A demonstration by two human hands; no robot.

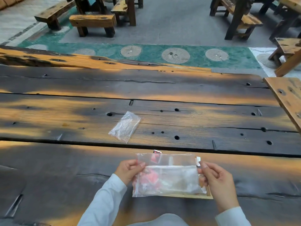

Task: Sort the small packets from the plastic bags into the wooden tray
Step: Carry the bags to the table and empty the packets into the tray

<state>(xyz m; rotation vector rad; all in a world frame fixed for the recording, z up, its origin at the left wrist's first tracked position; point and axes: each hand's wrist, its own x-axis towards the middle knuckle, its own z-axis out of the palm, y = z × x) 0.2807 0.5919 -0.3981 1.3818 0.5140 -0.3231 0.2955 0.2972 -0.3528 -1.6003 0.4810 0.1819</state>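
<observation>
Held bag (167, 175): clear zip bag, stretched flat between both hands over the near middle of the table (162, 95), just above the wooden tray (187, 196).
Left hand (128, 171): thumb and curled fingers pinched on the left edge of the held bag, close to the red zip line.
Right hand (216, 178): thumb and fingers clamped on the right edge, at about the same height.
Wooden tray: mostly hidden under the held bag; only the pale near rim and right corner visible.
Small packets (153, 177): red and white shapes seen through the film; inside the bag or already in the tray below, cannot tell.
Red packet (157, 152): showing just past the far edge of the held bag.
Pale packet (198, 161): just beside the right fingertips.
Second bag (125, 126): flat on the table, farther and a little left, well apart from the hands; looks empty.
Handling, as a judgement: very light, thin and soft film, no stiffness of its own; probably slippery and quick to wrinkle; not fragile, though able to tear at the seal if pulled hard.
Where to take hold: on the side edges near the zip strip, one side per hand; for emptying, probably at the closed bottom corners, mouth down over the tray.
Risk: light packets may cling to the film or slide out beside the tray.
</observation>
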